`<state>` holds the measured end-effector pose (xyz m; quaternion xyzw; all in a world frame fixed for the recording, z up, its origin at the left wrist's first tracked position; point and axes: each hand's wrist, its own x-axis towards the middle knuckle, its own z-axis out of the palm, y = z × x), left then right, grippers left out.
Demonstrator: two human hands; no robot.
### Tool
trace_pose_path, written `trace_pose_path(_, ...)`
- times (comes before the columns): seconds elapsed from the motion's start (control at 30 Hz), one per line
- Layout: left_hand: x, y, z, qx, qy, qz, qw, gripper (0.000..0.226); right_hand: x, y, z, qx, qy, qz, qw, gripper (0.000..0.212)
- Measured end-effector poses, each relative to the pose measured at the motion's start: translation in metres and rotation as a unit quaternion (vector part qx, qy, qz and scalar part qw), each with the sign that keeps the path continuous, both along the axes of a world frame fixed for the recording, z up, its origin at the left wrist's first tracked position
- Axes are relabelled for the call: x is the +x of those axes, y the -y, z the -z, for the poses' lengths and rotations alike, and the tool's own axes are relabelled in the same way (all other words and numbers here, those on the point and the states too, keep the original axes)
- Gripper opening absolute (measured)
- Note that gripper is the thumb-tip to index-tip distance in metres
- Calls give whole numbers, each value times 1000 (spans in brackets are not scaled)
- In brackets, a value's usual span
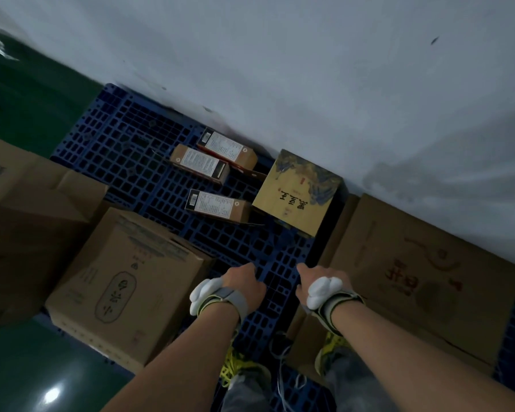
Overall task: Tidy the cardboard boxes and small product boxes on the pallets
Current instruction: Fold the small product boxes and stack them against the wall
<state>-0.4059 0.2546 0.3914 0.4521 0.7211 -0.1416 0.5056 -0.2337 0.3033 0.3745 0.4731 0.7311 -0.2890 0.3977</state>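
Note:
A blue plastic pallet (125, 162) lies against the wall. Three small brown product boxes lie flat on it: one by the wall (226, 148), one beside it (199, 163), one nearer me (217, 205). A square yellow gift box (298, 191) sits to their right. My left hand (244, 282) and my right hand (312, 278) hover side by side over bare pallet slats, below the small boxes. Both show their backs, fingers drooping loosely, and nothing is in either hand. Each wrist wears a strap with a white pad.
A printed cardboard box (125, 286) stands at the pallet's near left corner, with a larger open carton (27, 218) further left. A flat brown carton (422, 278) lies at the right. The white wall (280, 69) bounds the far side; green floor (21, 367) lies at the left.

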Motion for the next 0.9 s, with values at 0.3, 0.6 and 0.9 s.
trace_pose_path(0.3, 4, -30, 63, 16, -20, -37, 999, 40, 3, -44, 67, -5, -10, -59, 998, 50)
trace_pose_path(0.6, -23, -78, 254, 67, -91, 19, 993, 49, -38, -109, 243, 54, -32, -152, 986, 54)
trace_pose_path(0.9, -42, -139, 390, 291, -180, 13, 940, 70, -40, -168, 366, 245, -67, -284, 925, 81)
